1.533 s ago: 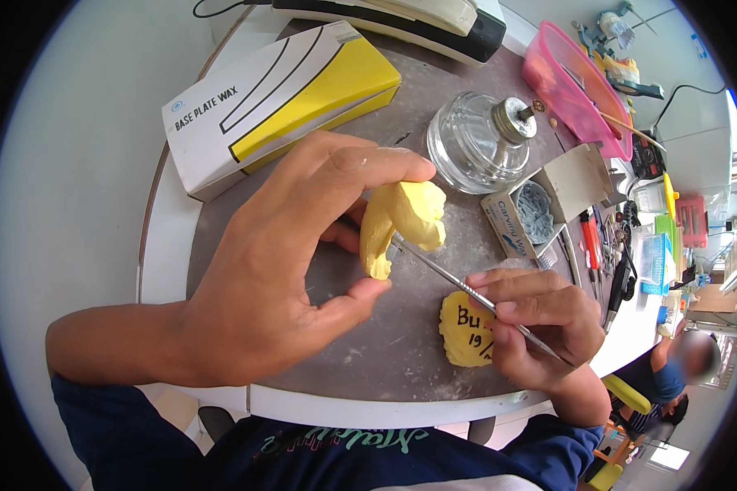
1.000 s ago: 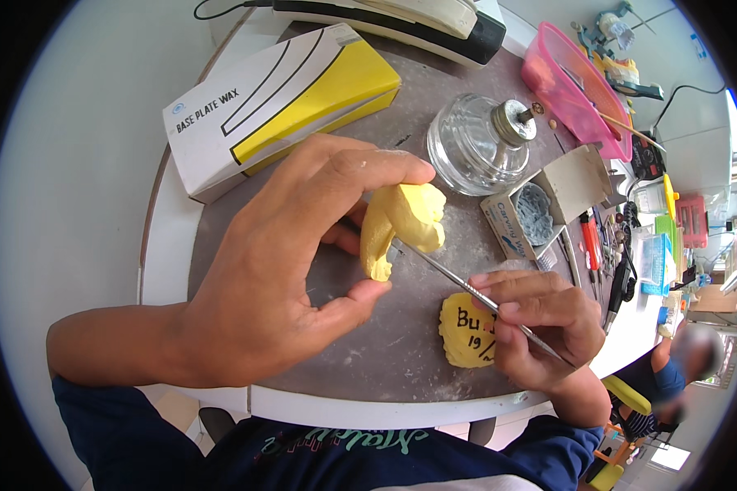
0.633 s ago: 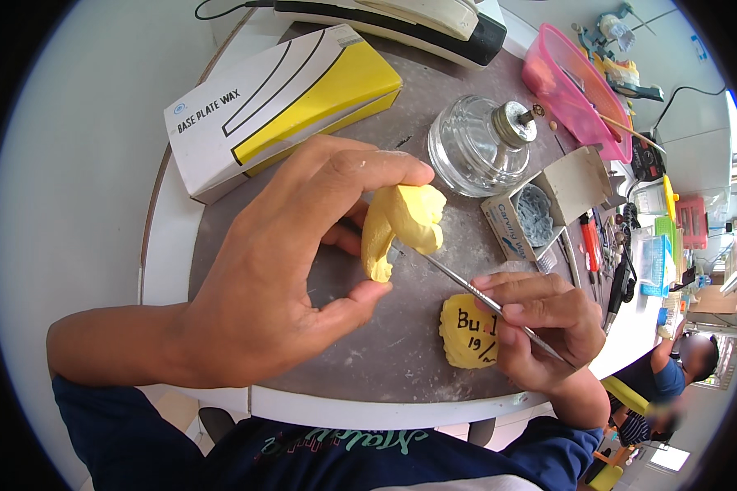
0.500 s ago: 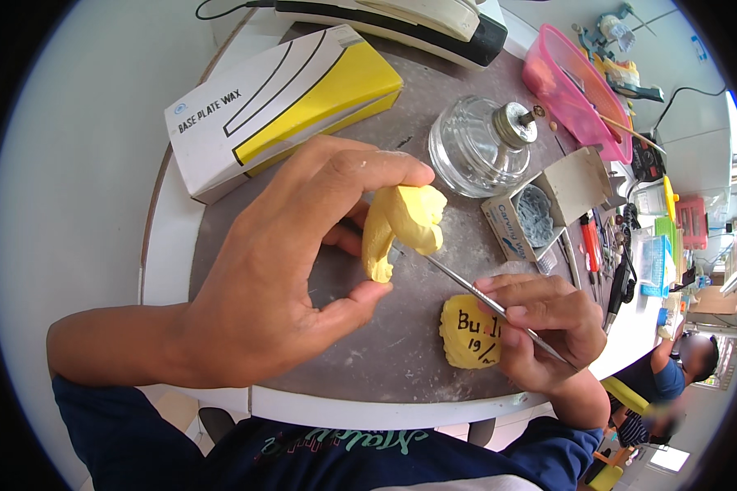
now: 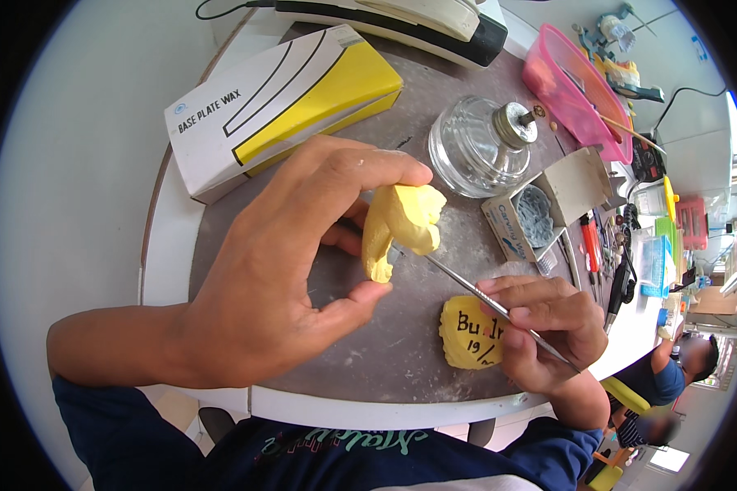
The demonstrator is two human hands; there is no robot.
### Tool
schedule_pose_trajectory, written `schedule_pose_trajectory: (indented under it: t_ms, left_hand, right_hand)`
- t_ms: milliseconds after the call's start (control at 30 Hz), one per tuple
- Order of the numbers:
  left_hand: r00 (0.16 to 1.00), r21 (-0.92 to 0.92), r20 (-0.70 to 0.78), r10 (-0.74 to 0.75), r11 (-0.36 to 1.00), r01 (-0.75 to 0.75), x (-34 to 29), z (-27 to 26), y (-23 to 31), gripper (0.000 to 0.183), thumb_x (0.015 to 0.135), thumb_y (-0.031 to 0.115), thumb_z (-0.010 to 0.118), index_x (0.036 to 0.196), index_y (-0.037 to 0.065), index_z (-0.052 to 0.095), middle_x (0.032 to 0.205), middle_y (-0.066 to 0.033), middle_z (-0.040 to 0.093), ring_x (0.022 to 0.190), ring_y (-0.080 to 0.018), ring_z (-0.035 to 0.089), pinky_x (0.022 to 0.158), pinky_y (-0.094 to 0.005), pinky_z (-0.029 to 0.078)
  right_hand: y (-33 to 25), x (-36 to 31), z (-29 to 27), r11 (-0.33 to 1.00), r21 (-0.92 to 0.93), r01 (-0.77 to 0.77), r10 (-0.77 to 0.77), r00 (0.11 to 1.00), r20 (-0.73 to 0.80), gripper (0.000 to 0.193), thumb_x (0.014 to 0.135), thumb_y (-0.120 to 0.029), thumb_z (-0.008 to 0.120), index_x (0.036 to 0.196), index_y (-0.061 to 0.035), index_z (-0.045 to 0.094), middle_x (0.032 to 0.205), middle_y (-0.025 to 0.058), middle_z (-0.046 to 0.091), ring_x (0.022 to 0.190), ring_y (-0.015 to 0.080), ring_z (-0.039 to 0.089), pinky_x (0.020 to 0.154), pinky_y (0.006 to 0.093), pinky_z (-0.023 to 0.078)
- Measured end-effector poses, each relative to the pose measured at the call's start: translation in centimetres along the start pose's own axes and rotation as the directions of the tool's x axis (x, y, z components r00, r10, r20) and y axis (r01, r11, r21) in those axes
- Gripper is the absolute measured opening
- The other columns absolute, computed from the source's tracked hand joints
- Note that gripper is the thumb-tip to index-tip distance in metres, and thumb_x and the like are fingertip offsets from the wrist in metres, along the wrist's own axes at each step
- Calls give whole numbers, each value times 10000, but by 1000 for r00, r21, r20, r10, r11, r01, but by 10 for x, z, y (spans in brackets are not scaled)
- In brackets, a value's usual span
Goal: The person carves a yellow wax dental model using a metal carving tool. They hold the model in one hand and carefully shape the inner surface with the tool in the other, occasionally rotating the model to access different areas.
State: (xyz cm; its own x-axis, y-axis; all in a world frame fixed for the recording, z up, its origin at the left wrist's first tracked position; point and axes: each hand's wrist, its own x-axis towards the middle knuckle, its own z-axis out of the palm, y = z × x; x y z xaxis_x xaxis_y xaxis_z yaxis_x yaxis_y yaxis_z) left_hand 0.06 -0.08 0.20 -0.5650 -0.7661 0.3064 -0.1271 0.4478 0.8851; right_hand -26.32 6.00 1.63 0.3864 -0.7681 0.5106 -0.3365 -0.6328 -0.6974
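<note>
A: Has anything been moved?

B: Only the metal tool (image 5: pixel 471 288), drawn back a touch in the right hand (image 5: pixel 555 327), its grip closed around it. A small repositioning, probably, with the work unfinished.

A: And the yellow model (image 5: pixel 407 219)?

B: Pinched in the left hand (image 5: pixel 266 262) above the worktop (image 5: pixel 409 360); matte, curved, kinda lumpy-edged. Whether it's being touched by the tip can't be told.

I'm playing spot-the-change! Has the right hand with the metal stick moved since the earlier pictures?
Yes, slightly: the right hand has shifted right against the yellow block lying on the table, uncovering more of its dark marks.
</note>
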Motion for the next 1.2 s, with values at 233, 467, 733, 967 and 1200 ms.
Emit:
schedule_pose_trajectory:
  t_ms: [233, 467, 733, 967, 1200]
  left_hand:
    - [1000, -8, -7, 11, 1000, -11, 0, 1, -1, 735, 705, -91, 753, 1368, 46, 466, 1311, -117, 459, 1150, -206, 609, 923, -277, 535]
    - [1000, -20, -15, 5, 1000, -6, 0, 0, -1, 736, 704, -87, 756, 1369, 46, 470, 1309, -117, 462, 1147, -203, 608, 919, -276, 535]
    - [1000, -3, -11, 3, 1000, -3, -1, 0, 0, 737, 700, -87, 758, 1368, 47, 476, 1305, -116, 467, 1122, -195, 611, 898, -274, 537]
    - [1000, 5, -24, 16, 1000, -16, 0, 1, -1, 740, 695, -89, 756, 1368, 62, 486, 1299, -114, 465, 1094, -192, 611, 893, -280, 539]
    - [1000, 12, -30, 3, 1000, -2, -1, 1, 1, 744, 691, -92, 751, 1367, 73, 491, 1298, -110, 462, 1081, -183, 609, 884, -278, 538]
  right_hand:
    - [-1, -2, 0, 999, 23, -24, 24, 1000, -7, 208, 758, 102, 696, 934, 41, 604, 923, 218, 716, 914, 321, 749, 735, 332, 615]
    - [-1, -1, 1, 1000, 14, -26, 26, 1000, -8, 213, 755, 99, 698, 936, 40, 603, 933, 222, 718, 919, 322, 748, 740, 329, 614]
    - [-2, 1, 1, 1000, 3, -30, 29, 999, 13, 225, 745, 91, 715, 934, 26, 614, 923, 209, 720, 915, 321, 750, 747, 336, 612]
    - [-2, -1, 1, 999, -32, -4, 4, 1000, 6, 232, 740, 91, 726, 936, 22, 622, 926, 196, 724, 895, 311, 754, 715, 319, 611]
    - [-2, 2, 3, 999, -36, 1, 0, 1000, 15, 233, 730, 89, 726, 925, 13, 624, 909, 192, 725, 895, 306, 755, 700, 308, 612]
